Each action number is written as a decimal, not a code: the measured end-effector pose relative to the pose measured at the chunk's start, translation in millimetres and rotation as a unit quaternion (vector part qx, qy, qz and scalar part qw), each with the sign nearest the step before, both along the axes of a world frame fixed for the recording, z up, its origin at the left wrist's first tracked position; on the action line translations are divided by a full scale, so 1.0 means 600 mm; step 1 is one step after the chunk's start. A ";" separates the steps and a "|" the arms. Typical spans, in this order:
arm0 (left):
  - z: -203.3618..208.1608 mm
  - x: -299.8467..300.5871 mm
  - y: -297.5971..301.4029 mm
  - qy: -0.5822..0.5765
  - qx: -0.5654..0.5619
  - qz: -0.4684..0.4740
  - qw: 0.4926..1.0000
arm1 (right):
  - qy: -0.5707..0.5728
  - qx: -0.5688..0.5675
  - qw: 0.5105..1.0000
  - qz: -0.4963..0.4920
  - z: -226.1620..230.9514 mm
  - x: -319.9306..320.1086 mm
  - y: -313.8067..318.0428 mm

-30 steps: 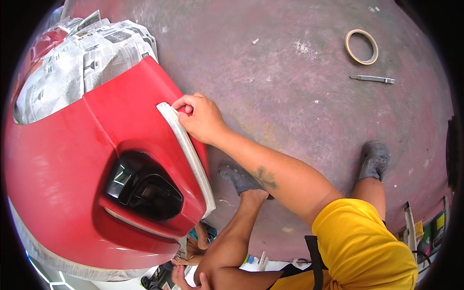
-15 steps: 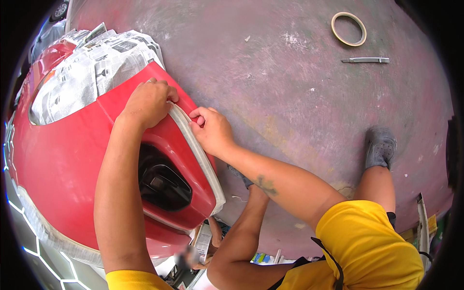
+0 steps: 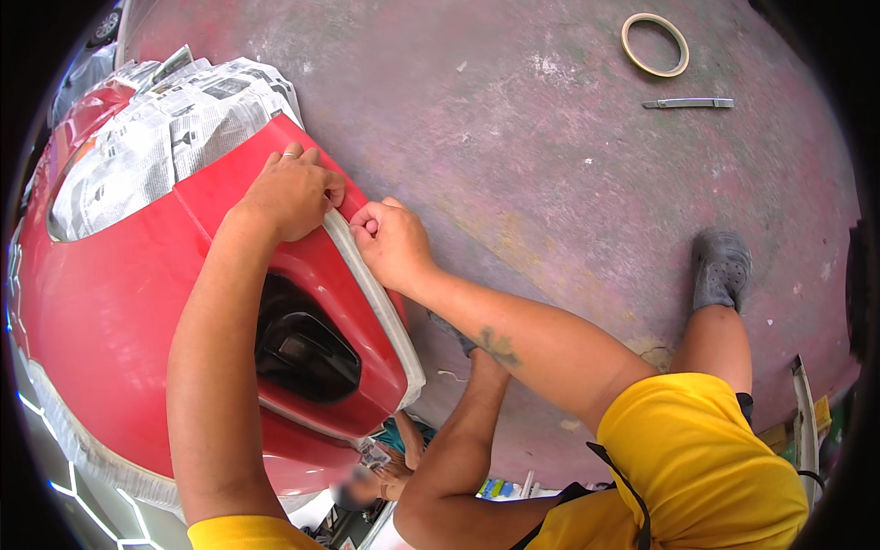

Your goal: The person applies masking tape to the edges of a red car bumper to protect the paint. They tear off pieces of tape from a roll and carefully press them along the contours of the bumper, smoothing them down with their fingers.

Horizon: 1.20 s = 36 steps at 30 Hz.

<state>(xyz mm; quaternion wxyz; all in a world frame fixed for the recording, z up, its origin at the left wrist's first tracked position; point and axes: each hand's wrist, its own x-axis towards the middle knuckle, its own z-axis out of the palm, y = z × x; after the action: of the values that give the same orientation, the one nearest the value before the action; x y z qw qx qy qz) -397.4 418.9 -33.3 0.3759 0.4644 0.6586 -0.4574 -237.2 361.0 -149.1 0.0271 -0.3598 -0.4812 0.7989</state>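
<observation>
Where newspaper (image 3: 156,147) covers its upper left part, the red bumper (image 3: 110,302) fills the left of the view, a black recess (image 3: 302,353) at its middle. The left hand (image 3: 289,192) lies palm down on the bumper's edge, fingers curled together, holding nothing I can see. Just beside it, the right hand (image 3: 394,243) pinches the pale tape (image 3: 380,312) running along that edge. Far right on the floor (image 3: 550,183) lie a tape roll (image 3: 654,44) and a knife (image 3: 687,103).
</observation>
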 end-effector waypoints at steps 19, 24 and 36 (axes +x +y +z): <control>0.033 0.018 -0.011 -0.039 0.025 -0.122 0.991 | 0.004 -0.084 0.996 0.032 0.048 0.062 -0.048; 0.020 0.043 -0.012 -0.028 0.012 -0.084 0.996 | 0.014 -0.177 0.983 0.051 0.021 0.051 -0.011; 0.030 0.030 0.024 0.012 0.043 -0.100 0.994 | 0.066 -0.065 0.977 0.192 -0.121 0.273 0.174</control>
<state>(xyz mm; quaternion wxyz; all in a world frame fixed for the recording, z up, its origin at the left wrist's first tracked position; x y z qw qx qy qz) -379.5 433.5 -15.0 0.3000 0.5380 0.6328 -0.4691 -73.5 465.6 -221.9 -0.1185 -0.2084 -0.4858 0.8405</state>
